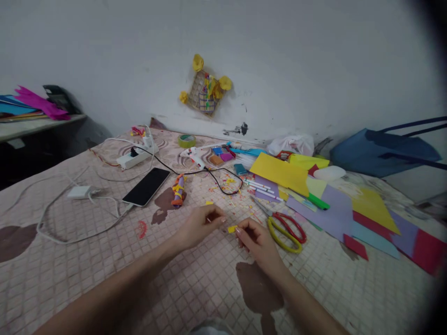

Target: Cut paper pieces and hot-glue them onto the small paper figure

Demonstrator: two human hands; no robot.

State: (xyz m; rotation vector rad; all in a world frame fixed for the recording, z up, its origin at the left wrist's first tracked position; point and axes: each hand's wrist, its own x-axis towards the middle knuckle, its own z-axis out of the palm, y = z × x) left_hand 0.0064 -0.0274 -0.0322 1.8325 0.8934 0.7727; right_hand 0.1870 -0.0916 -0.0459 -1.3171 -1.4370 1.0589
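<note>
My right hand [260,244] pinches a small yellow paper piece [232,229] between thumb and fingertips, just above the tablecloth. Close by on the left, my left hand [200,225] has thumb and fingers drawn together; anything between them is too small to make out. Another yellow scrap [209,203] shows just behind my left hand. Beside my right hand lies a pair of scissors [284,228] with red and yellow handles, blades pointing away to the left. A small purple, orange and yellow paper figure [178,190] lies beyond my left hand.
Coloured paper sheets [326,211] spread on the right. Farther back are a glue gun [193,156], green tape [186,140] and thin white sticks [263,188]. A tablet [146,186], white cables and a power strip [132,158] occupy the left. Paper bits [232,188] litter the middle.
</note>
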